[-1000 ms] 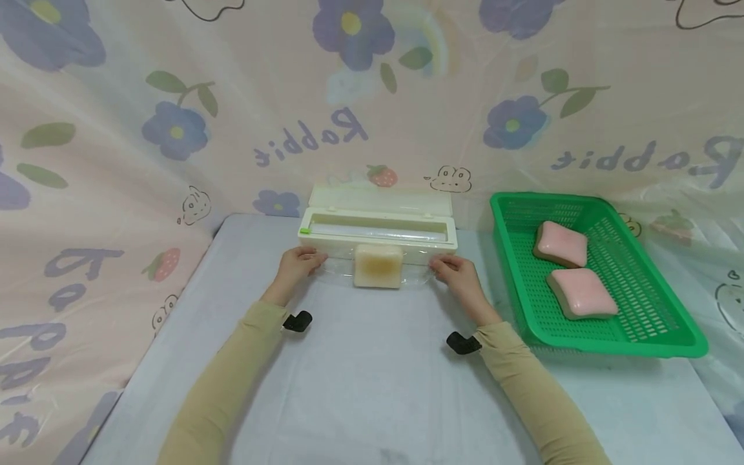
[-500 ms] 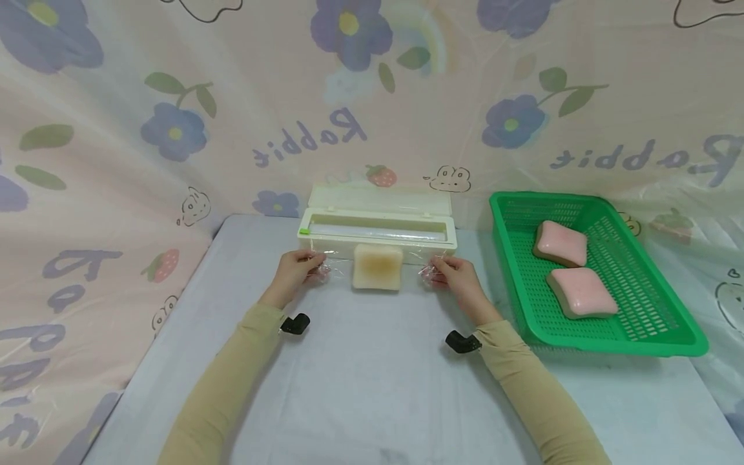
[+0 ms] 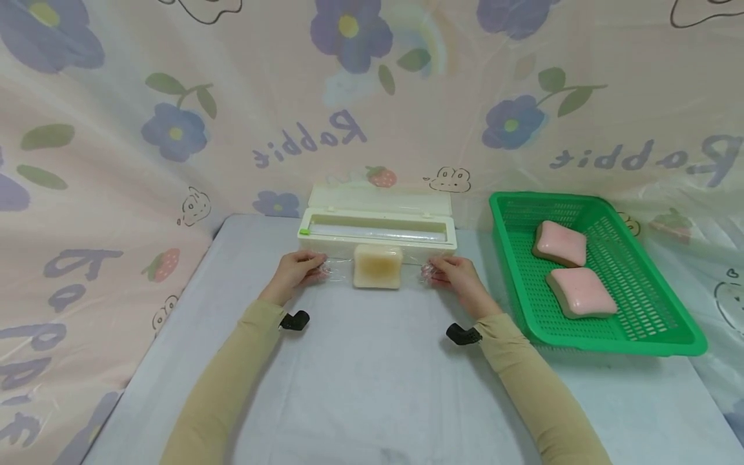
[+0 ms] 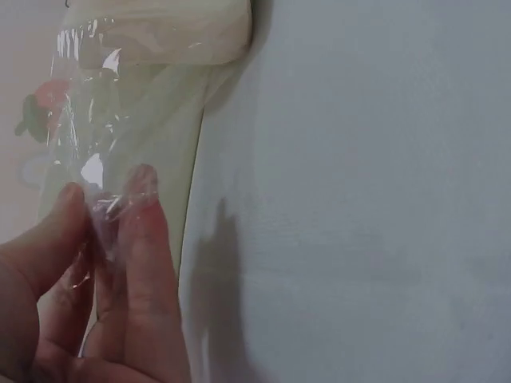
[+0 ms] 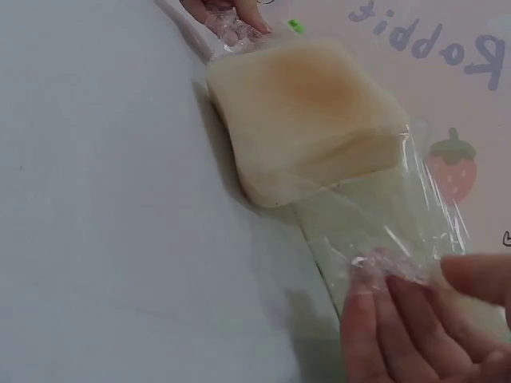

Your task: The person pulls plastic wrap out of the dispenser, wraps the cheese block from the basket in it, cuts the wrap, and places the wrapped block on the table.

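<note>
The left hand (image 3: pixel 292 276) is pinching one bunched end of clear wrap (image 4: pixel 94 144) between thumb and fingertips, and the right hand (image 3: pixel 462 283) is gripping the other end, thumb opposing bent fingers. Both sleeved forearms (image 3: pixel 232 368) are reaching forward and angling inward. The wrapped bread (image 3: pixel 377 268) is sitting between the hands, just before the open box (image 3: pixel 383 241).

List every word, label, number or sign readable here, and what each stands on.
"Rabbit": backdrop, centre, mirrored.
"Rabbit": backdrop, right, mirrored.
"Rabbit": backdrop, left, mirrored, running downward.
A faint pale mark above the wrap dispenser: too faint to read.
No readable text on the dispenser, the pale block or the green basket.
</note>
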The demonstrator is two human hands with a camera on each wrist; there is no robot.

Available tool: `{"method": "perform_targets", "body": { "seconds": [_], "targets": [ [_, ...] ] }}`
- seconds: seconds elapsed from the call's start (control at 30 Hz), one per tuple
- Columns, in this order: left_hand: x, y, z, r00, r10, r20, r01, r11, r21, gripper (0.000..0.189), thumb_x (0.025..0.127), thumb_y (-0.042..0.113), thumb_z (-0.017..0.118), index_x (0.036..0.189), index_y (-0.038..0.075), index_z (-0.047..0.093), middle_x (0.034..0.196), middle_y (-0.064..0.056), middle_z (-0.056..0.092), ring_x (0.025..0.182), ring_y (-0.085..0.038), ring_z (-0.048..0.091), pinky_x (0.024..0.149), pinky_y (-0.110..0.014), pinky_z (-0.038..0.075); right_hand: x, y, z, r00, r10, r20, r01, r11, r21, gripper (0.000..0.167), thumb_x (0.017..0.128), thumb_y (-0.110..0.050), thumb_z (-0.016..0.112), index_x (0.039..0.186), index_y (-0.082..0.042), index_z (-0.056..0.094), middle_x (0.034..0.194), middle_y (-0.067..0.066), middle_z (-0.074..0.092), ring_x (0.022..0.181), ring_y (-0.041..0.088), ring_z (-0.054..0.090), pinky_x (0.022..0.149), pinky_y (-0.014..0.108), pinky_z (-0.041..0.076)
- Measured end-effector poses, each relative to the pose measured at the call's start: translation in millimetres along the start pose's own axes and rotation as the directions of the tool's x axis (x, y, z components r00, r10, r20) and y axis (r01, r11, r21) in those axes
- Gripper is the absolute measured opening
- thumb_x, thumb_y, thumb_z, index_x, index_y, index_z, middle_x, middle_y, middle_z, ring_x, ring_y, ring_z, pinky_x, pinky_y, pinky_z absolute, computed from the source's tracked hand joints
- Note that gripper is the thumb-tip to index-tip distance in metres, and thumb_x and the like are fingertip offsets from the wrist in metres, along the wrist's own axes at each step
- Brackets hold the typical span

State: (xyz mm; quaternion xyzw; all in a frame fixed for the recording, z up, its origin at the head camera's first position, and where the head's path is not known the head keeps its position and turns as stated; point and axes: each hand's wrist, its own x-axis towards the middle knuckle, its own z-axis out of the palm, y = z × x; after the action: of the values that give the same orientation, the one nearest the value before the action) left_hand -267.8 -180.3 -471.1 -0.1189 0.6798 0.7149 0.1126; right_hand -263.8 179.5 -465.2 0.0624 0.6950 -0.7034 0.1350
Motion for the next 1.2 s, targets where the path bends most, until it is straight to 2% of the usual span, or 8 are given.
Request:
{"method": "perform_targets", "body": {
  "seconds": [0.17,0.27,0.4,0.5,0.63,0.87,1.0,1.2],
  "targets": [
    [-6.7,2.6,-5.4,0.997,-0.037,0.067,0.043,0.996,-0.082,0.035,0.095,0.013,0.061,0.122,-0.008,0.055,0.1,-0.008,0.063,0.078,-0.011,0.063,0.08,-0.025,0.056,-8.6,-6.0,-4.1,0.998,-0.007,0.069,0.008,1.0,-0.012,0.046,0.101,-0.021,0.05,0.132,0.012,0.043,0.11,0.016,0.062,0.096,0.021,0.063,0.095,0.038,0.049],
    [-11.5,4.4,-9.4,0.998,-0.034,0.062,0.039,0.996,-0.081,0.043,0.096,0.013,0.06,0.129,-0.011,0.049,0.102,-0.01,0.063,0.081,-0.014,0.066,0.082,-0.028,0.055,-18.1,-13.0,-4.3,0.997,-0.069,0.03,0.073,0.984,-0.16,0.046,0.101,-0.019,0.048,0.133,0.014,0.043,0.119,0.026,0.057,0.107,0.031,0.059,0.097,0.039,0.047],
    [-16.1,8.1,-16.2,1.0,0.007,0.026,-0.005,0.998,-0.063,0.044,0.096,0.016,0.06,0.125,-0.015,0.05,0.103,-0.016,0.064,0.09,-0.022,0.068,0.089,-0.035,0.052,-30.8,-29.2,-1.9,0.969,-0.242,-0.057,0.193,0.876,-0.442,0.038,0.099,-0.016,0.049,0.125,0.012,0.053,0.116,0.027,0.058,0.106,0.036,0.057,0.086,0.034,0.051],
    [-18.4,13.4,-24.1,0.998,0.061,0.014,-0.06,0.998,-0.034,0.046,0.098,0.02,0.058,0.126,-0.015,0.049,0.113,-0.024,0.061,0.097,-0.026,0.067,0.093,-0.039,0.049,-35.7,-45.2,2.7,0.933,-0.356,-0.053,0.284,0.82,-0.496,0.033,0.099,-0.014,0.051,0.12,0.01,0.056,0.112,0.024,0.06,0.102,0.033,0.057,0.082,0.036,0.051],
    [-19.0,23.1,-33.3,0.991,0.128,-0.039,-0.127,0.992,0.021,0.047,0.098,0.023,0.057,0.127,-0.013,0.05,0.119,-0.028,0.058,0.095,-0.022,0.068,0.091,-0.035,0.051,-32.1,-65.6,10.8,0.918,-0.394,0.051,0.385,0.852,-0.356,0.031,0.1,-0.016,0.052,0.121,0.007,0.056,0.113,0.024,0.062,0.104,0.031,0.06,0.089,0.039,0.052],
    [-9.8,39.9,-35.1,0.971,0.178,-0.162,-0.171,0.984,0.057,0.046,0.097,0.023,0.059,0.127,-0.012,0.052,0.124,-0.029,0.056,0.105,-0.027,0.063,0.089,-0.029,0.052,-7.5,-91.5,31.4,0.905,-0.36,0.225,0.395,0.909,-0.135,0.033,0.101,-0.02,0.051,0.123,0.004,0.057,0.117,0.025,0.06,0.108,0.031,0.06,0.098,0.041,0.047],
    [-2.9,43.6,-31.2,0.97,0.198,-0.144,-0.179,0.975,0.133,0.047,0.097,0.023,0.059,0.129,-0.011,0.052,0.13,-0.025,0.053,0.117,-0.032,0.054,0.095,-0.03,0.049,10.7,-100.2,51.3,0.89,-0.341,0.303,0.379,0.922,-0.074,0.033,0.1,-0.015,0.051,0.124,0.008,0.055,0.118,0.027,0.059,0.109,0.034,0.058,0.098,0.042,0.047],
    [7.6,39.8,-25.8,0.961,0.254,-0.107,-0.224,0.947,0.23,0.052,0.094,0.026,0.064,0.132,-0.008,0.051,0.131,-0.021,0.054,0.119,-0.027,0.052,0.096,-0.03,0.048,36.3,-98.2,89.2,0.856,-0.313,0.41,0.363,0.93,-0.048,0.035,0.101,-0.018,0.05,0.124,0.008,0.055,0.117,0.024,0.061,0.111,0.038,0.056,0.097,0.04,0.048]
  ]
}}
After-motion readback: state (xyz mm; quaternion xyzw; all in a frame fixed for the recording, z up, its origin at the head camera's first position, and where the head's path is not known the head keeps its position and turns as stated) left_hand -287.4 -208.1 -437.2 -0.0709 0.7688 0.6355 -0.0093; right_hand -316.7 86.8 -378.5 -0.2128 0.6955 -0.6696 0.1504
